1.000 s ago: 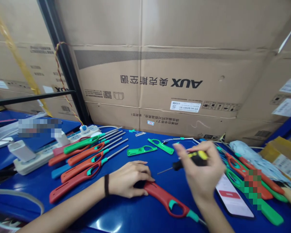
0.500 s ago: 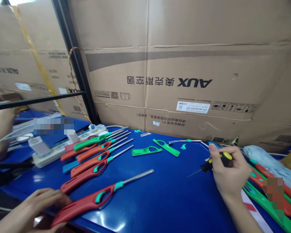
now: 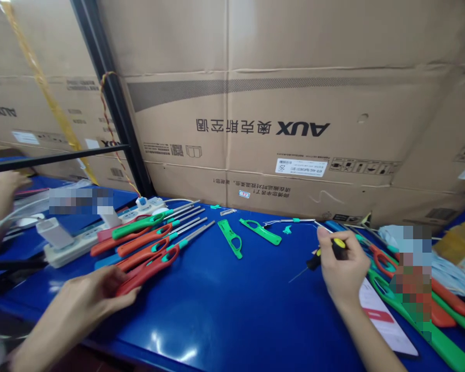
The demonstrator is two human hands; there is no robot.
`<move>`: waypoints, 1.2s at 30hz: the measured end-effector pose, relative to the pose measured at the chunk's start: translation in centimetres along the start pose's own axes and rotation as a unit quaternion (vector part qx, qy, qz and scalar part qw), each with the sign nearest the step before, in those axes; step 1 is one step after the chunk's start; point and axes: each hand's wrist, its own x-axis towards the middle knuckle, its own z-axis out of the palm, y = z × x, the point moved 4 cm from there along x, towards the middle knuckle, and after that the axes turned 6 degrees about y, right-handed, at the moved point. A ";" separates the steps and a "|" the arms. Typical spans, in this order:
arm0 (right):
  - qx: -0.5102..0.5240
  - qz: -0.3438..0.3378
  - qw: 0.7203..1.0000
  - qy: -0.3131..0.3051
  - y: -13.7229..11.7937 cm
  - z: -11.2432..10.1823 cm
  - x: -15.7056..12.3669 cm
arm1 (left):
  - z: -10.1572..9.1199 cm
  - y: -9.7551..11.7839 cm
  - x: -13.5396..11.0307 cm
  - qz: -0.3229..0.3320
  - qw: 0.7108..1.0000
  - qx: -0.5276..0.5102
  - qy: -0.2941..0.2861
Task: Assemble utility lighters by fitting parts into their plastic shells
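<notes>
My left hand is closed round the handle end of a red gas lighter, pressed up against the row of lighters. In my right hand is a screwdriver with a black and yellow handle, its thin shaft pointing down and left. Two green lighter shell halves, a left one and a right one, lie mid-table. Behind them rests a bent metal lighter tube with a teal collar, beside a small teal piece.
A white power strip runs behind the lighter row. To the right lie more lighters, partly blurred, and a phone-like slab. A large carton stands along the back, a black rack post at left. Another person's hand is far left.
My left hand has brought the red lighter from the front edge up to the row. The left green shell half has turned from crosswise to slanting lengthwise. My right hand still holds the screwdriver.
</notes>
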 end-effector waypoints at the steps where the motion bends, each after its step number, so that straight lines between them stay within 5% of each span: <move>1: -0.008 -0.018 1.000 -0.003 -0.1 0.0 -0.1 | 0.0 2.0 0.9 0.012 0.999 0.033 -0.014; 5: -0.036 -0.132 0.988 -0.069 -1.1 0.3 -0.3 | 0.4 8.4 3.6 0.129 0.981 0.129 0.068; 8: -0.055 -0.130 0.981 -0.133 -1.1 1.0 -0.5 | 2.3 12.0 5.3 0.192 0.967 0.135 0.100; 11: -0.112 -0.058 0.965 -0.231 0.2 2.1 -1.0 | 5.3 15.8 7.1 0.304 0.941 0.141 0.051; 16: -0.210 0.001 0.897 -0.388 3.1 3.4 -2.4 | 9.1 21.1 10.7 0.436 0.885 0.149 -0.065; 21: -0.215 0.001 0.890 -0.401 4.7 3.9 -2.7 | 10.4 25.0 12.2 0.499 0.846 0.050 -0.180; 29: -0.255 0.009 0.890 -0.378 5.0 3.4 -2.3 | 11.7 26.3 10.6 0.533 0.823 -0.103 -0.166; 36: -0.327 0.015 0.875 -0.357 6.0 3.1 -2.5 | 10.4 26.0 2.6 0.591 0.799 -0.081 -0.076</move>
